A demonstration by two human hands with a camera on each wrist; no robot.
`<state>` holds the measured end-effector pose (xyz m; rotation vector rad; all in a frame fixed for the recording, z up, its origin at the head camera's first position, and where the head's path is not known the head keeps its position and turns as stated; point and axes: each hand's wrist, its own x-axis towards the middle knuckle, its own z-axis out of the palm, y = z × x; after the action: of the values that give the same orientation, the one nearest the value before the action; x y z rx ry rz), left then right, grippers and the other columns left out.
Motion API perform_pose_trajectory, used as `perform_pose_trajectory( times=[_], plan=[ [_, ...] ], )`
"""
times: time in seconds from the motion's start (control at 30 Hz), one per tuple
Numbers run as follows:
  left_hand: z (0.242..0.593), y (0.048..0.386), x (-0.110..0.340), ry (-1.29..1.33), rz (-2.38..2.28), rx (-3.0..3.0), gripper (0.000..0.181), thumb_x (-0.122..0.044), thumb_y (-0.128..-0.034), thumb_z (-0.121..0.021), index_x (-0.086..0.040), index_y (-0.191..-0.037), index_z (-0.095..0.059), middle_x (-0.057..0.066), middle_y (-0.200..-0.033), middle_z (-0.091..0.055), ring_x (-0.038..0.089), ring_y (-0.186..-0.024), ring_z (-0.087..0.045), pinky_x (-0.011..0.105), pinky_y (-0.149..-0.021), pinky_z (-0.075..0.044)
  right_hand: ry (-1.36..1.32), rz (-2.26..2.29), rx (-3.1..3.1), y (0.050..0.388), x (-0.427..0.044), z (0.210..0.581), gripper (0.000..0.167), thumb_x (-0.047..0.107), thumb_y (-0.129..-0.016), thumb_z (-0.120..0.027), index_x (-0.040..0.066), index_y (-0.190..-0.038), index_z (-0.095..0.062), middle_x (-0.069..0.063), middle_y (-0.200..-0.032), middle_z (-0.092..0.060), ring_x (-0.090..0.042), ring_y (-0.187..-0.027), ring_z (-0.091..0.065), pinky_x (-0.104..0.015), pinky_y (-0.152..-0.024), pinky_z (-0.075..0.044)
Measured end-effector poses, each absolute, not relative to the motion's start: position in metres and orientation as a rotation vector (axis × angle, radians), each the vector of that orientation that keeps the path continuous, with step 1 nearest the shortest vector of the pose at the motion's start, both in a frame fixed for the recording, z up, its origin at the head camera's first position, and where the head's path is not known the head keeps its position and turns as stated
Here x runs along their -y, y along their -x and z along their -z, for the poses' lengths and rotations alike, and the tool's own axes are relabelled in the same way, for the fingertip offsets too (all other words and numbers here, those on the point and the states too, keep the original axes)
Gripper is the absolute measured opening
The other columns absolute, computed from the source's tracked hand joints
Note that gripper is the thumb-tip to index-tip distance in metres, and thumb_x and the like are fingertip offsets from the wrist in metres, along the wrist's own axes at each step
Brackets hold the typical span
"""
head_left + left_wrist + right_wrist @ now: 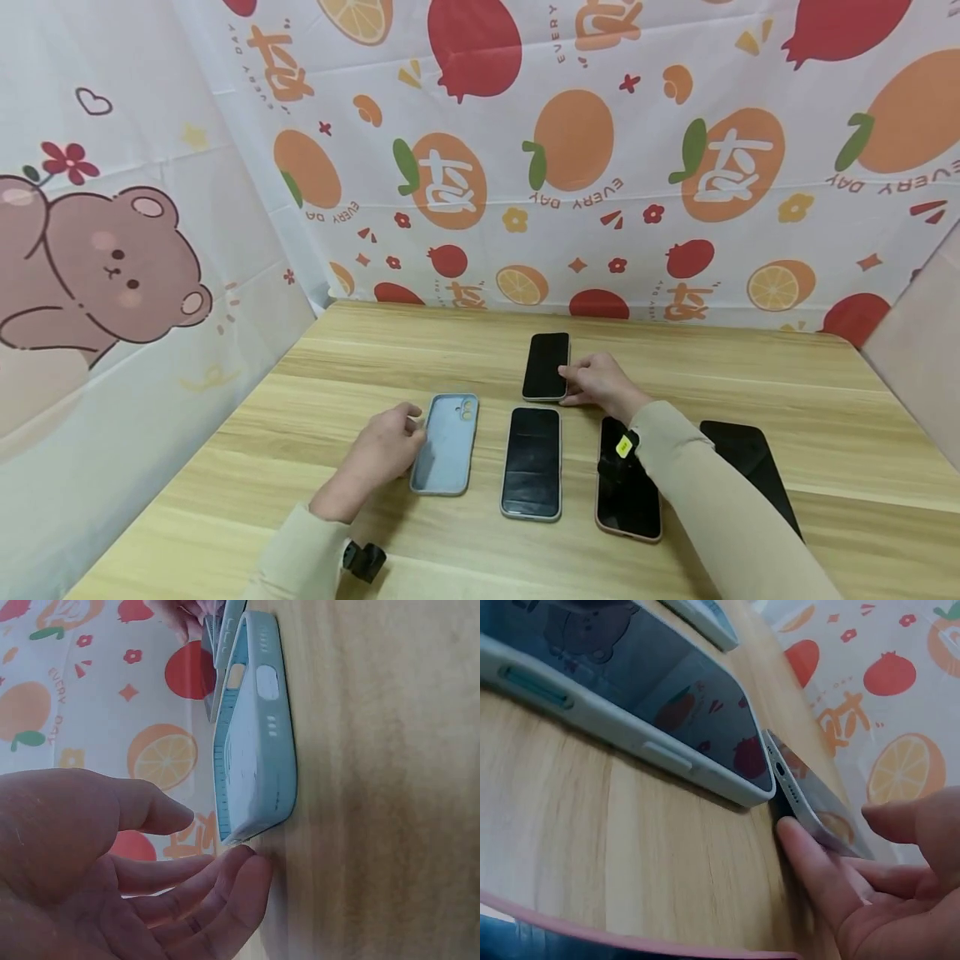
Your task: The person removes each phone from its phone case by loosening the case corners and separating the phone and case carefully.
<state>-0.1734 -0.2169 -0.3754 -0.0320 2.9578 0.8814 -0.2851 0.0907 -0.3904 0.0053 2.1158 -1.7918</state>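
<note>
My right hand [603, 386] holds a bare smartphone [546, 367] by its right edge, thumb over the dark screen side. In the right wrist view this smartphone [810, 799] is tilted, one edge raised off the table, with fingers at its underside. To the left, an empty light blue phone case [444, 446] lies with its hollow side up. Beside its left edge is my left hand [386, 442], fingers loosely bent; in the left wrist view the fingertips are close to the corner of the case [277, 750], and contact is hard to tell.
A phone in a pale case [532, 467] lies in the middle. A pink-edged phone [630, 508] is partly under my right wrist, and a larger black device [750, 458] is partly behind the sleeve. The wooden table [247, 467] meets a fruit-printed curtain [510, 250] at the back.
</note>
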Motion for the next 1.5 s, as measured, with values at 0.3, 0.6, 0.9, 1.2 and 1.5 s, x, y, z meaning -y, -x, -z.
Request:
perform_pose_trajectory(
  times=[0.3,0.6,0.9,1.2,1.5],
  plan=[
    [0.373,0.178,0.21,-0.003,-0.756,-3.04,0.036,-0.013,-0.0936,-0.054,0.003,-0.126,-0.058,0.016,-0.111,-0.069,0.025,-0.098,-0.067,0.039,-0.077,-0.057,0.006,1.643,-2.252,0.277,-0.088,0.381,0.037,0.009,-0.103,-0.044,-0.013,-0.132,-0.048,-0.023,-0.108,-0.056,-0.021,-0.078,-0.061,-0.032,-0.069,-0.06],
    [0.364,0.179,0.174,-0.137,-0.775,-3.079,0.035,-0.012,-0.0922,-0.057,0.0,-0.125,-0.06,0.011,-0.107,-0.071,0.021,-0.089,-0.065,0.034,-0.069,-0.055,0.069,1.601,-2.295,0.265,-0.091,0.375,0.043,0.01,-0.1,-0.045,-0.012,-0.137,-0.041,-0.024,-0.108,-0.059,-0.025,-0.083,-0.064,-0.036,-0.074,-0.059],
    [0.362,0.179,0.131,-0.341,-0.835,-2.956,0.036,-0.01,-0.0907,-0.06,0.006,-0.123,-0.057,0.01,-0.096,-0.07,0.015,-0.072,-0.058,0.029,-0.061,-0.048,0.24,1.568,-2.363,0.226,-0.086,0.372,0.035,0.009,-0.1,-0.048,-0.011,-0.129,-0.05,-0.025,-0.107,-0.063,-0.026,-0.076,-0.067,-0.038,-0.064,-0.06],
    [0.367,0.183,0.109,-0.336,-0.577,-3.016,0.036,-0.021,-0.0937,-0.066,0.01,-0.111,-0.058,0.017,-0.089,-0.063,0.022,-0.07,-0.054,0.035,-0.059,-0.048,0.297,1.426,-2.323,0.194,-0.08,0.376,0.048,0.015,-0.102,-0.051,-0.009,-0.141,-0.042,-0.019,-0.074,-0.068,-0.021,-0.047,-0.064,-0.036,-0.053,-0.058],
    [0.369,0.188,0.102,-0.234,-0.713,-2.863,0.035,-0.022,-0.095,-0.064,0.009,-0.108,-0.054,0.012,-0.076,-0.055,0.019,-0.053,-0.055,0.028,-0.048,-0.045,0.305,1.426,-2.312,0.183,-0.077,0.388,0.03,0.016,-0.1,-0.053,-0.008,-0.117,-0.054,-0.016,-0.062,-0.063,-0.015,-0.042,-0.061,-0.034,-0.049,-0.057]
  ],
)
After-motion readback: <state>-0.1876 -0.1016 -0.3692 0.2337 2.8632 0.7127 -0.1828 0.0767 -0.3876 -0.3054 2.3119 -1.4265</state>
